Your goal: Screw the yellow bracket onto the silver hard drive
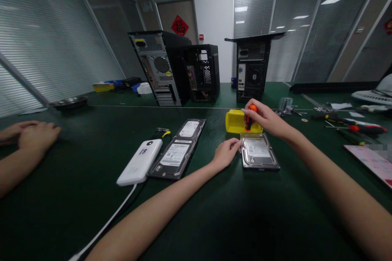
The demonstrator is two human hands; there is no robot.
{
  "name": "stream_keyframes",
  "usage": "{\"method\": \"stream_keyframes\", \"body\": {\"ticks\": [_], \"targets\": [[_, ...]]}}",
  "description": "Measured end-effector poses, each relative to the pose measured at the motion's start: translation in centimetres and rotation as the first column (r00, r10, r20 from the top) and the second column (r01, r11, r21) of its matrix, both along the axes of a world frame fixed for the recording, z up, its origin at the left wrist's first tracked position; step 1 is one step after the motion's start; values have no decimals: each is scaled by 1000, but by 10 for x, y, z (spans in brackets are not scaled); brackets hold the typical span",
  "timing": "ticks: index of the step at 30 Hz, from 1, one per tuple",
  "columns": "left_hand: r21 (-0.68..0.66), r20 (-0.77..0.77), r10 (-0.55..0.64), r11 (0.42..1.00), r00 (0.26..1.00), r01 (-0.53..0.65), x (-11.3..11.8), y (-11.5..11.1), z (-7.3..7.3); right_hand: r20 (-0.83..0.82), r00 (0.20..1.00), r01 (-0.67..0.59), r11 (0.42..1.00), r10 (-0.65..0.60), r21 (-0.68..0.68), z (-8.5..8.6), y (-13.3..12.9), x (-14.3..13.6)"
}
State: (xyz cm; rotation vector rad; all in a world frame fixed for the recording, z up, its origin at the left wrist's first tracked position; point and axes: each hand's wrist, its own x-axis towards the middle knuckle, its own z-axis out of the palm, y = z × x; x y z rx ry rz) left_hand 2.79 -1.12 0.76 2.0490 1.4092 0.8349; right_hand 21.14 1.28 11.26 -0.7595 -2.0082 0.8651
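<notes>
My right hand [260, 117] is wrapped round the orange and black handle of a screwdriver [249, 124], which points down at the upper left corner of a hard drive [257, 151]. The drive lies flat on the green table with its white label up. At its left edge, the fingers of my left hand [226, 153] are pressed together close to the screwdriver's tip; the exact contact there is small and partly hidden. Just behind the drive, a yellow plastic box [234, 122] is partly covered by my right hand.
Left of my left hand lie two more hard drives [175, 155] and a white power bank [139, 165] with a cable. Computer cases [176, 65] stand at the back. Pliers and screwdrivers [367, 129] lie right. Another person's hands [38, 136] rest at far left.
</notes>
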Motion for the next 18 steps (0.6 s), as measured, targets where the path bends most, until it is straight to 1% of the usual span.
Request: {"method": "stream_keyframes", "body": {"ticks": [3,7,8,10,11,13,15,18], "targets": [[-7,2,6,1000,1000,-6,0,0,1,26,1000,-2,1000,2,7,1,1,-1],[4,8,-9,1000,1000,8,0,2,0,133,991,12,992,-29,124,11,7,1],[11,17,-7,1000,1000,7,0,3,0,120,993,3,991,-18,132,13,9,2],[6,28,-20,1000,999,20,0,6,-2,-18,997,71,990,-69,119,16,14,7],[9,36,-28,1000,999,28,0,8,-3,-108,987,124,989,-116,76,16,16,9],[17,51,-39,999,998,38,1,12,-5,-248,941,225,973,-229,-44,11,19,16],[11,64,-31,999,997,31,1,14,-6,-316,890,293,943,-329,-157,3,21,22],[2,65,-34,999,997,34,2,15,-6,-355,821,370,890,-447,-265,-12,21,30]]}}
